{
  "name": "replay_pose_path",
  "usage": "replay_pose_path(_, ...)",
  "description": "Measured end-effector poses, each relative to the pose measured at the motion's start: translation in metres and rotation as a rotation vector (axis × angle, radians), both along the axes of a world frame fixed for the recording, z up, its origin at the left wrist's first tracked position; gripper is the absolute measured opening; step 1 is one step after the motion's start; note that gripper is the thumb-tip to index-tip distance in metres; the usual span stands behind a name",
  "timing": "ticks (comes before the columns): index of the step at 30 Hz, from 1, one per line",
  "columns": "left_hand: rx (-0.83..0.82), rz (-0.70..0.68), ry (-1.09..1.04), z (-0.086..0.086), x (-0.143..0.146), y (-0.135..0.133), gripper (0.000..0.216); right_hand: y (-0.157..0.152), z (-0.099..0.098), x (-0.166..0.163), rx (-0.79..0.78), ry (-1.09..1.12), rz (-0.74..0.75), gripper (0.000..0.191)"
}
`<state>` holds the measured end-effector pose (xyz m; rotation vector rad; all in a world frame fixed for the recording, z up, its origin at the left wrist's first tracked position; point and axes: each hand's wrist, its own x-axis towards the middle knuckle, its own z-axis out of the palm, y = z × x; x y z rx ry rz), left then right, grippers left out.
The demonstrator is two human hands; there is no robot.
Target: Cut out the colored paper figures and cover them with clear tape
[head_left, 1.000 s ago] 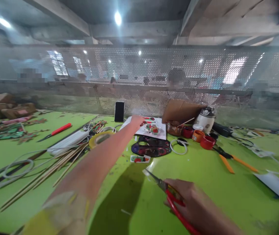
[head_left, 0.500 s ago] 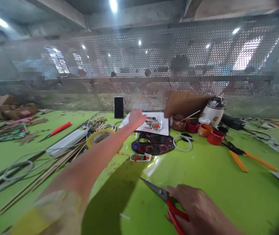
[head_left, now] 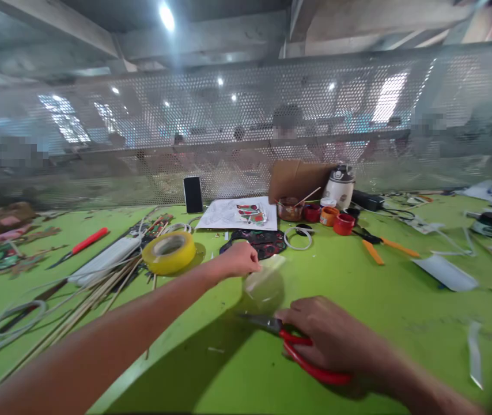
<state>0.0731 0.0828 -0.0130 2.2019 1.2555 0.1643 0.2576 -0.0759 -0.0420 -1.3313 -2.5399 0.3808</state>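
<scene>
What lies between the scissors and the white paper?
In the head view: clear film nearest the scissors, then a dark, mottled piece, partly hidden by the left hand, before the white paper.

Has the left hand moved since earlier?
Yes: the left hand has drawn nearer the wearer, from over the white paper to in front of it.

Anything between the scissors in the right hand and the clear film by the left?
Nothing visible: only green tabletop shows between the red-handled scissors in the right hand and the clear film at the left hand, though the film's edges are faint.
</scene>
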Motion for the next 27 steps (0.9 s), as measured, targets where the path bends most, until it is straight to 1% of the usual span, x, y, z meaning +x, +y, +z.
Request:
replay_pose_path(2,-0.041,0.046,-0.063,0.005,-0.012,-0.005,0.012,-0.001,0.010,0.008,-0.023,0.043,0.058,0.017)
replay_pose_path(3,-0.055,0.074,-0.096,0.008,-0.021,-0.009,0.014,0.000,0.014,0.013,-0.030,0.089,0.064,0.018)
replay_pose_path(5,-0.058,0.145,-0.161,0.014,-0.043,-0.022,0.018,0.005,0.017,0.022,-0.024,0.213,0.016,0.024)
replay_pose_path(7,-0.047,0.227,-0.222,0.019,-0.066,-0.038,0.021,0.015,0.014,0.030,0.017,0.324,-0.115,0.032)
replay_pose_path(8,-0.043,0.264,-0.252,0.021,-0.076,-0.046,0.022,0.021,0.011,0.034,0.049,0.342,-0.210,0.034)
replay_pose_path(9,-0.039,0.295,-0.278,0.022,-0.085,-0.054,0.022,0.026,0.006,0.036,0.077,0.311,-0.315,0.036)
replay_pose_path(11,-0.048,0.352,-0.351,0.022,-0.099,-0.069,0.023,0.036,-0.003,0.040,0.113,0.150,-0.509,0.041)
replay_pose_path(12,-0.060,0.384,-0.404,0.021,-0.104,-0.075,0.022,0.040,-0.008,0.042,0.115,0.058,-0.568,0.042)
replay_pose_path(13,-0.077,0.418,-0.465,0.020,-0.107,-0.081,0.022,0.042,-0.012,0.043,0.109,-0.018,-0.596,0.042)
replay_pose_path(14,-0.098,0.451,-0.526,0.018,-0.109,-0.086,0.021,0.044,-0.015,0.045,0.096,-0.068,-0.592,0.042)
replay_pose_path(16,-0.139,0.498,-0.618,0.012,-0.111,-0.093,0.021,0.046,-0.019,0.050,0.081,-0.106,-0.535,0.038)
replay_pose_path(19,-0.199,0.501,-0.666,0.001,-0.111,-0.100,0.020,0.046,-0.022,0.059,0.067,-0.162,-0.443,0.037)
replay_pose_path(22,-0.272,0.500,-0.697,-0.009,-0.110,-0.103,0.018,0.045,-0.022,0.067,0.077,-0.212,-0.407,0.036)
replay_pose_path(24,-0.317,0.491,-0.709,-0.015,-0.110,-0.103,0.018,0.044,-0.021,0.071,0.095,-0.199,-0.428,0.032)
replay_pose_path(27,-0.399,0.439,-0.715,-0.021,-0.112,-0.103,0.016,0.043,-0.016,0.070,0.130,-0.121,-0.534,0.034)
